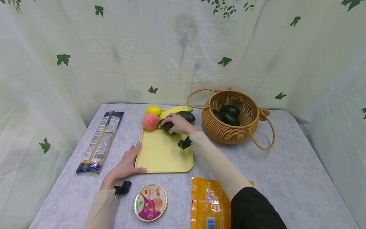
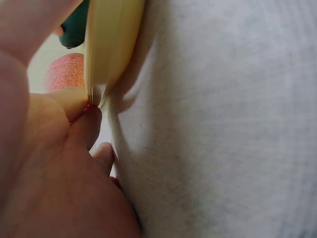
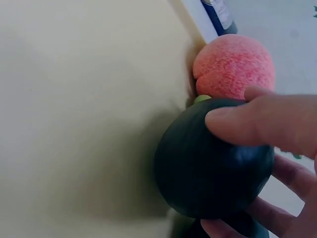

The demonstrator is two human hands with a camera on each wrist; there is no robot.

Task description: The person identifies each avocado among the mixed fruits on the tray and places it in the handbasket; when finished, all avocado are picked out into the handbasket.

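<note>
Over the back of a yellow tray [image 1: 166, 152], my right hand [image 1: 180, 123] grips a dark green avocado [image 3: 213, 163], thumb on one side and fingers on the other. Another avocado [image 1: 187, 116] lies just behind that hand. Next to them are a pink peach [image 1: 150, 121], a yellow lemon [image 1: 153, 110] and a banana [image 1: 173, 110] along the tray's back edge. My left hand [image 1: 127, 163] rests at the tray's left front corner, its fingers stretched along the side and the thumb along the front edge.
Right of the tray stands a wicker basket [image 1: 226, 135] with handles spread to both sides and dark avocados [image 1: 231, 119] inside. A long blue-ended packet [image 1: 100, 141] lies at left. Nearer are a round tin [image 1: 150, 203] and an orange bag [image 1: 210, 203], partly under the right arm.
</note>
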